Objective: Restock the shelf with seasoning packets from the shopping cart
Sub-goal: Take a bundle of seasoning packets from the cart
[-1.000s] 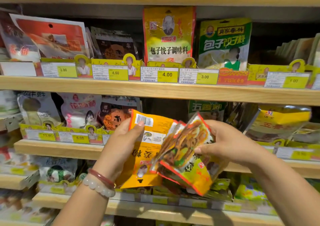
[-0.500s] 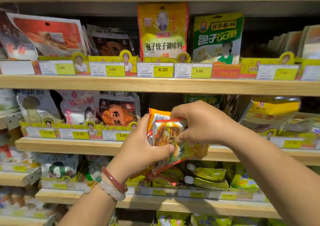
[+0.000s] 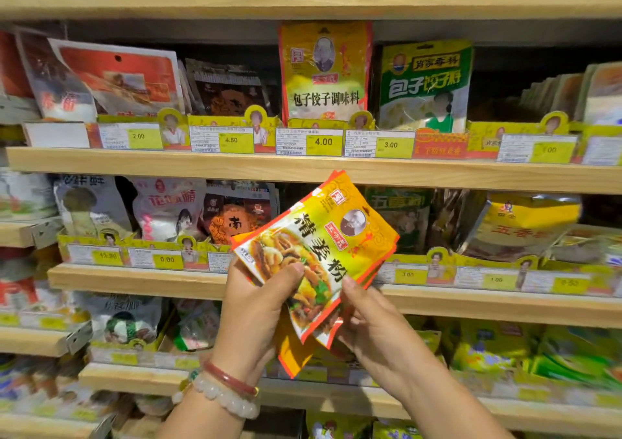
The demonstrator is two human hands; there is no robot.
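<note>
A: What is the left hand (image 3: pixel 255 307) doing?

B: It grips a small stack of seasoning packets (image 3: pixel 319 247), thumb curled over the printed front and the other fingers hidden behind. My guess is the thumb sits there to keep the stack squared up.

A: And the right hand (image 3: pixel 370 324)?

B: It pinches the lower corner of the same stack, thumb on the front. I'd say it steadies the bottom so the packets don't fan apart.

A: Why are they tilted like that?

B: The front faces the person, top corner leaning up and to the right. Probably so the label can be read and matched to a slot.

A: Where are the packets relative to the middle shelf board (image 3: pixel 303 169)?

B: Just below it, the top corner overlapping its front edge in this view. Whether they touch I cannot tell.

A: What's behind them?

B: A dark gap below that board, between a brown packet (image 3: pixel 235 216) on the left and a green packet (image 3: pixel 397 210) on the right. That looks like the likely slot.

A: And above the board?

B: A tall yellow bag (image 3: pixel 323 72) with the same portrait logo, and price tags (image 3: pixel 309 142) along the edge.

A: The cart?

B: Not in view.
</note>
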